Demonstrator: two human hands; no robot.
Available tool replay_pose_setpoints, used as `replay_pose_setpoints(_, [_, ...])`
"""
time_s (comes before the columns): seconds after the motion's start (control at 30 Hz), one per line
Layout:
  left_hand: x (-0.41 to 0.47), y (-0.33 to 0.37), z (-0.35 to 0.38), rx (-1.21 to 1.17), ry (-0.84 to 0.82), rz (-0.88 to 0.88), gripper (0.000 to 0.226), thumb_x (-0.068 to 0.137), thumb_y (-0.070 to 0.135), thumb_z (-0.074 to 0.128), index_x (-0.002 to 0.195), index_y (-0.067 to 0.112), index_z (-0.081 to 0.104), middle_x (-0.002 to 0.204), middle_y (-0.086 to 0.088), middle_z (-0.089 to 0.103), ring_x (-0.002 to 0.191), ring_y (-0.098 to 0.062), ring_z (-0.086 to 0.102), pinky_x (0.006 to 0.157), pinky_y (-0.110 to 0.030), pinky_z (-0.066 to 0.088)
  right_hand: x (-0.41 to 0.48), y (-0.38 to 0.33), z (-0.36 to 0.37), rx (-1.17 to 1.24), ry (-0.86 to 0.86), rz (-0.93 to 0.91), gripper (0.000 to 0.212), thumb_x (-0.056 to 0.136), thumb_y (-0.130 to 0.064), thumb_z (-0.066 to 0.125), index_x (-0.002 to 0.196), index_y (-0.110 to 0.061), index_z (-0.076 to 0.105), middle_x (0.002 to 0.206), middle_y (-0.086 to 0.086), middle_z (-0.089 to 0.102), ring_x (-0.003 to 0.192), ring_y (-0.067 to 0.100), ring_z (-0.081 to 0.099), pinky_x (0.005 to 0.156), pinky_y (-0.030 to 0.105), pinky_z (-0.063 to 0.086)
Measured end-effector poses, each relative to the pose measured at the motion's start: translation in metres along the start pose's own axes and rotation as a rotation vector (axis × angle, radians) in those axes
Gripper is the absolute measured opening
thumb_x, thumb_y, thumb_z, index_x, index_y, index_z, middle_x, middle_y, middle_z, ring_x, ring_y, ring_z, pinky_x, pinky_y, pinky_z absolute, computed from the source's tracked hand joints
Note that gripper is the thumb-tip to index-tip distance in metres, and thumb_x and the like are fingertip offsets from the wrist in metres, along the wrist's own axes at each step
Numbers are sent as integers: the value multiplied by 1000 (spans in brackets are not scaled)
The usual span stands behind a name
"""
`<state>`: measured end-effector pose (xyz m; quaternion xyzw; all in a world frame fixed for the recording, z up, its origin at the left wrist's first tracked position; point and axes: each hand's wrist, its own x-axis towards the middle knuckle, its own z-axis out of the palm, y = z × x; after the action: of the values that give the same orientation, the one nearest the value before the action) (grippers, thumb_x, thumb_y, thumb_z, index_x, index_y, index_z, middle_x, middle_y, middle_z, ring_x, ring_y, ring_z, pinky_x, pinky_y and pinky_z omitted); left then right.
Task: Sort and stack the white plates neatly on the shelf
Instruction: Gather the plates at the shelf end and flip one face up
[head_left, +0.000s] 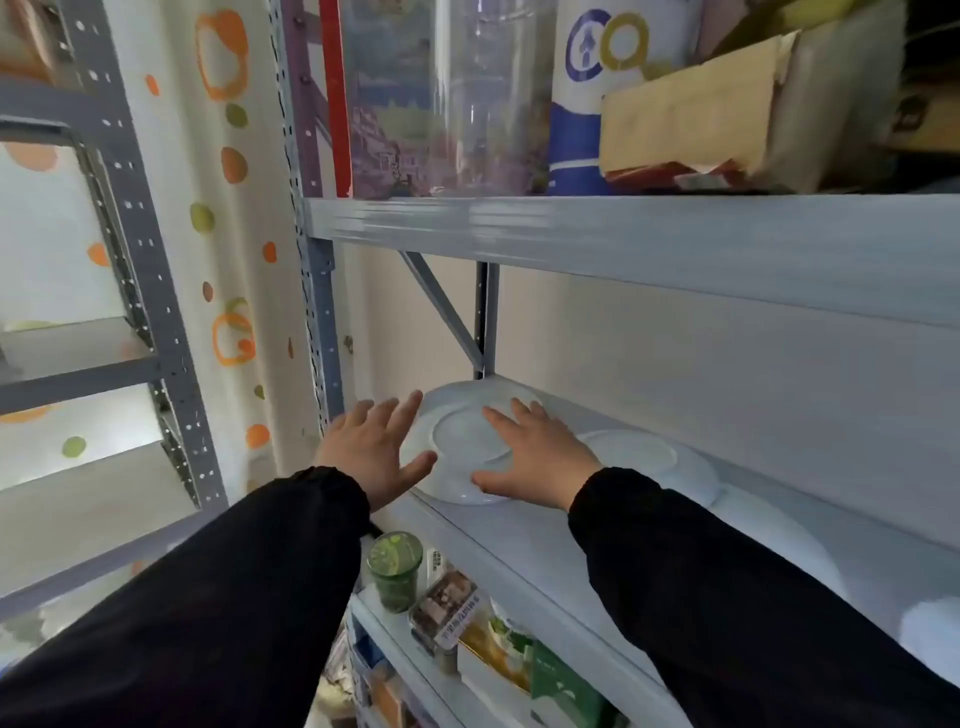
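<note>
Both hands were out over the far-left plate (462, 431) on the shelf (519, 551). My left hand (374, 447) sat at its left rim and my right hand (535, 452) lay flat on top. Fingers on both were spread wide, gripping nothing; I figured I was bracketing it to square it up or lift it. I counted three plates: that one, a second (644, 457) just right of it, and a third (769, 525) nearer, partly hidden by my sleeve.
</note>
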<state>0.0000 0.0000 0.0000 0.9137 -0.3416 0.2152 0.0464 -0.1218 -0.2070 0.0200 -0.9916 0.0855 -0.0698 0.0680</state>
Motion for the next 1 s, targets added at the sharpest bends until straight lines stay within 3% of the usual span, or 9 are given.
replay_pose_setpoints(0.27, [52, -25, 39, -54, -58, 103, 82, 86, 74, 21, 154, 31, 0, 153, -1, 34, 138, -27, 29, 110, -40, 28, 34, -7, 26, 60, 45, 178, 98, 81, -75, 48, 159, -35, 4, 168, 7, 1, 154, 27, -4, 124, 45, 8])
replay_pose_setpoints(0.43, [61, -36, 66, -172, -123, 135, 81, 85, 74, 20, 154, 32, 8, 149, 1, 41, 133, -25, 36, 105, -38, 34, 36, -10, 52, 24, 43, 164, 94, 82, -73, 50, 158, -42, 5, 168, 3, -5, 154, 24, -12, 124, 45, -1])
replay_pose_setpoints(0.73, [69, -46, 88, -270, -245, 38, 84, 84, 77, 12, 152, 29, 19, 127, -5, 60, 122, -29, 47, 97, -41, 40, 37, -10, 63, -25, 4, 144, 95, 80, -77, 48, 155, -48, -1, 168, 1, -9, 153, 22, -15, 123, 41, -6])
replay_pose_setpoints(0.87, [68, -41, 86, -516, -230, -31, 75, 89, 72, 23, 148, 27, 29, 120, -6, 64, 117, -27, 53, 96, -42, 42, 35, -13, 62, -17, -61, 140, 94, 81, -75, 48, 156, -48, -2, 168, 0, -12, 153, 21, -17, 123, 41, -7])
replay_pose_setpoints(1.0, [67, -32, 78, -916, -201, -275, 56, 94, 50, 46, 143, 23, 38, 106, 4, 64, 92, -17, 60, 77, -31, 45, 34, -12, 63, 16, -75, 143, 95, 81, -75, 49, 156, -48, -2, 168, 0, -12, 152, 20, -18, 123, 40, -7])
